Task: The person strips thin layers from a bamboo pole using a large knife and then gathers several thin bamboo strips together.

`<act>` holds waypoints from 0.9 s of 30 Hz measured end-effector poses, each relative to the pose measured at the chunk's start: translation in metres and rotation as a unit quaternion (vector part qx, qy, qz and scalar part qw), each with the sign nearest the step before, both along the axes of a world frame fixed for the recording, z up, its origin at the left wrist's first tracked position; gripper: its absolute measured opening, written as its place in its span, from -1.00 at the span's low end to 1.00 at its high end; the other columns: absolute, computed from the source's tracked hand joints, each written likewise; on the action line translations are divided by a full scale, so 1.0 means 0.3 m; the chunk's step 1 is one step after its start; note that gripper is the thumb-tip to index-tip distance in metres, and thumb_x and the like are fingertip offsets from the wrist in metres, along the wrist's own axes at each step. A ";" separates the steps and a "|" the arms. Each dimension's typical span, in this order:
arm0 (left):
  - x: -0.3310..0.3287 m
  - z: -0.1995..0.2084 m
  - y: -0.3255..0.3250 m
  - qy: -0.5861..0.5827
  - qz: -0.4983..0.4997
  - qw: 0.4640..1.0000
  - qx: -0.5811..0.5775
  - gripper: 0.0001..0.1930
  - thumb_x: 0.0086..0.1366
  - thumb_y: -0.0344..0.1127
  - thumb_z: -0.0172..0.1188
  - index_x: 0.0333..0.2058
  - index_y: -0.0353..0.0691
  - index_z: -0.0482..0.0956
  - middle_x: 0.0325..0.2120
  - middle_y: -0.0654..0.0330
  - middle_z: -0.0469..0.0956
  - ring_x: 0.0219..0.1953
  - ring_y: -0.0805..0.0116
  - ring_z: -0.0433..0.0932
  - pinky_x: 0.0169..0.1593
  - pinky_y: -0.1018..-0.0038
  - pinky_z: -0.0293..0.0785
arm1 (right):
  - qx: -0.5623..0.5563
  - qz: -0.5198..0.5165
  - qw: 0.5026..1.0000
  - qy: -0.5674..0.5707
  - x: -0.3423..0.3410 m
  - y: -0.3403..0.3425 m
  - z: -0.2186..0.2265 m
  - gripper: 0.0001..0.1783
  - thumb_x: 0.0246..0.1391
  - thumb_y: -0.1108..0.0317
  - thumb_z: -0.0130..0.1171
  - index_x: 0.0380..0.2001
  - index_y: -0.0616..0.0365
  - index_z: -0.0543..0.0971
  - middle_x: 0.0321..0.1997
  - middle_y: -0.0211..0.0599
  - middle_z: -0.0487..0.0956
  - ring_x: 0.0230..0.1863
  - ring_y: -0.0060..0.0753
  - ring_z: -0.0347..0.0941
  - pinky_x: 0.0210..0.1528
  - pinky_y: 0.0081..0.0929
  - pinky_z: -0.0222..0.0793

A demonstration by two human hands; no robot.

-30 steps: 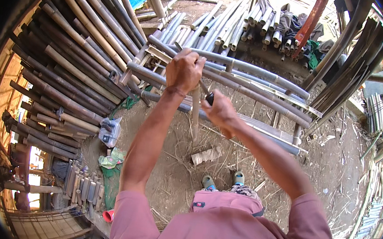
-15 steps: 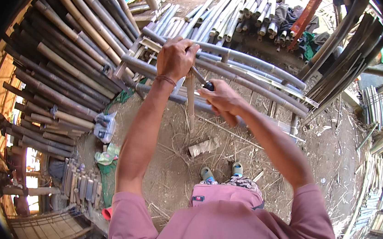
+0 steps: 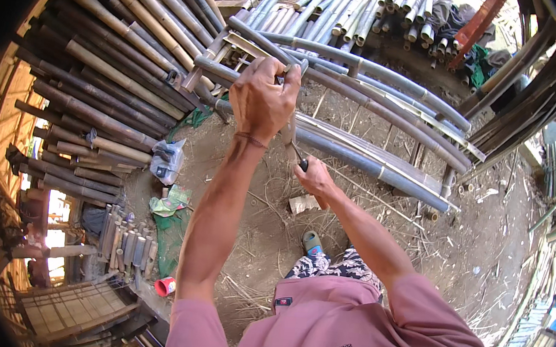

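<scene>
My left hand (image 3: 265, 95) is closed near the upper end of a narrow bamboo piece (image 3: 288, 133), in front of a bamboo frame (image 3: 390, 121). Its thumb and fingers pinch together at the top, where a rounded grey end pokes out. Lower and to the right, my right hand (image 3: 316, 178) grips the black handle of a knife (image 3: 298, 154). The knife's thin blade points up and left, against or very close to the lower part of the bamboo piece; the exact contact cannot be made out.
Dark bamboo poles (image 3: 104, 103) lie stacked along the left. More cut poles (image 3: 306, 19) are piled behind the frame. A plastic bag (image 3: 167, 161), a red cup (image 3: 164, 287) and short bamboo lengths (image 3: 129, 243) stand at lower left. Shavings litter the dirt floor (image 3: 257, 252).
My right hand has drawn the knife down and toward me, away from the left hand. The left hand still grips the bamboo piece, and the view has shifted slightly.
</scene>
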State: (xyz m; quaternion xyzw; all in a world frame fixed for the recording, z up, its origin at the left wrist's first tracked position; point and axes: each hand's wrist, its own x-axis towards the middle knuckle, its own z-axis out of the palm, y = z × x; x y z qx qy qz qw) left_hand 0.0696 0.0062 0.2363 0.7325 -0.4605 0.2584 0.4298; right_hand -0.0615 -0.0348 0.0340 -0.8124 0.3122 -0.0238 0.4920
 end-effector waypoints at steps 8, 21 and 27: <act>-0.051 0.128 0.103 0.252 -0.180 0.951 0.010 -0.68 0.21 -0.08 0.30 -0.33 -0.26 0.62 -0.47 0.27 0.61 -0.34 0.48 0.60 -0.27 0.59 0.53 | 0.020 0.050 0.994 0.091 -0.159 -0.039 0.381 -0.50 0.21 0.04 0.02 -0.18 0.38 0.36 -0.30 0.28 0.55 -0.22 0.21 0.52 -0.13 -0.03 0.36; -0.147 -0.549 -0.097 0.513 -0.111 0.837 -0.156 -0.85 0.18 -0.31 0.29 -0.39 -0.28 0.67 -0.54 0.20 0.64 -0.53 0.51 0.55 -0.43 0.58 0.44 | 0.015 0.060 0.986 0.158 -0.381 -0.176 -0.215 -0.64 0.16 0.17 0.07 -0.19 0.28 0.35 -0.45 0.08 0.56 -0.39 0.08 0.54 -0.32 -0.05 0.41; -0.092 -0.623 -0.156 0.486 -0.008 0.850 -0.203 -0.81 0.17 -0.32 0.30 -0.41 -0.38 0.67 -0.56 0.20 0.61 -0.50 0.50 0.51 -0.39 0.54 0.39 | -0.092 0.089 0.966 0.224 -0.279 -0.163 -0.265 -0.65 0.15 0.17 0.06 -0.22 0.26 0.33 -0.41 0.10 0.55 -0.38 0.11 0.53 -0.32 -0.02 0.42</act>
